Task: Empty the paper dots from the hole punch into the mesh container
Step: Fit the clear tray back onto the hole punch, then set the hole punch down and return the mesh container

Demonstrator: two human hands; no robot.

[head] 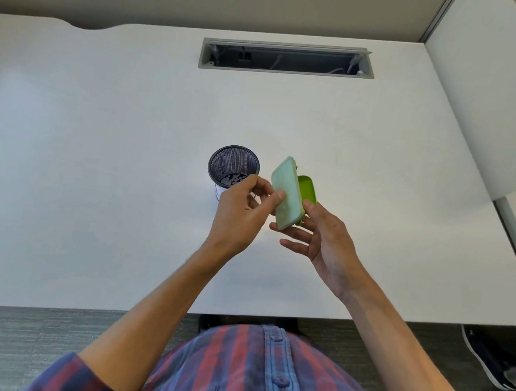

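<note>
A green hole punch [288, 195] is held in the air above the white desk, tilted on edge, its pale green bottom tray facing me and its brighter green handle behind. My right hand [321, 243] grips its lower end with thumb and fingers. My left hand [243, 213] touches the pale tray's left edge with thumb and fingertips. Just left of the punch stands a black mesh container [233, 167], upright, with white paper dots lying in its bottom. My left hand hides the container's lower front.
The white desk [112, 148] has an open grey cable slot [287, 59] at the back. A white partition panel [498, 109] rises along the right side. Below the desk's front edge are grey carpet and a dark shoe [487, 362] at the right.
</note>
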